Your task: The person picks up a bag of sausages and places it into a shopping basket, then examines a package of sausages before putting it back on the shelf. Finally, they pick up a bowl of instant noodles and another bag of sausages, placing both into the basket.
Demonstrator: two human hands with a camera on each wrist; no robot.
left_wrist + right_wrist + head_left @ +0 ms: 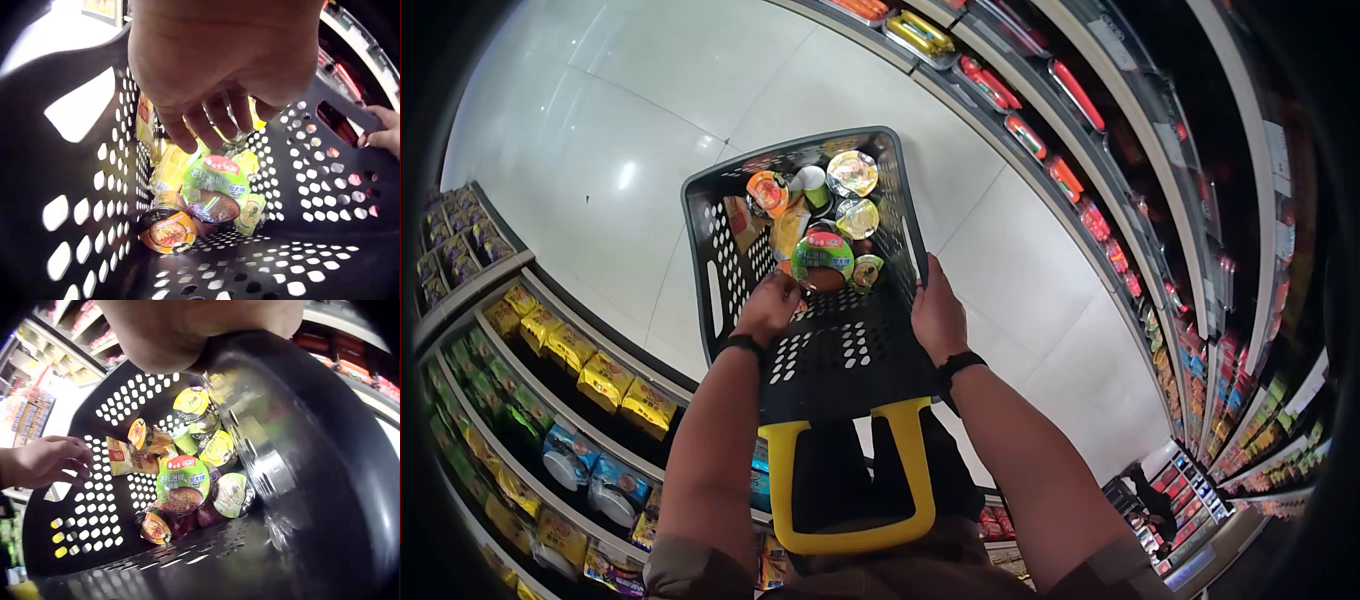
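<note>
A black shopping basket [840, 400] with perforated walls holds several packaged foods. On top lies a noodle bowl [184, 481] with a green and red lid. Around it are yellow-lidded cups [219, 449], an orange-lidded cup [769, 194], a light green cylinder [184, 440] and a yellow-brown packet [132, 457]. My left hand [770, 303] hovers inside the basket's left side, close to the noodle bowl in the head view. Its fingers [72, 464] hang loosely with nothing between them. My right hand [938, 315] grips the basket's right rim.
The basket's yellow handle [855, 543] is folded towards my body. Shelves of bagged snacks [570, 342] run along the left. On the right, racks with red-wrapped packs [990, 84] curve past. Pale tiled floor [630, 120] lies ahead between them.
</note>
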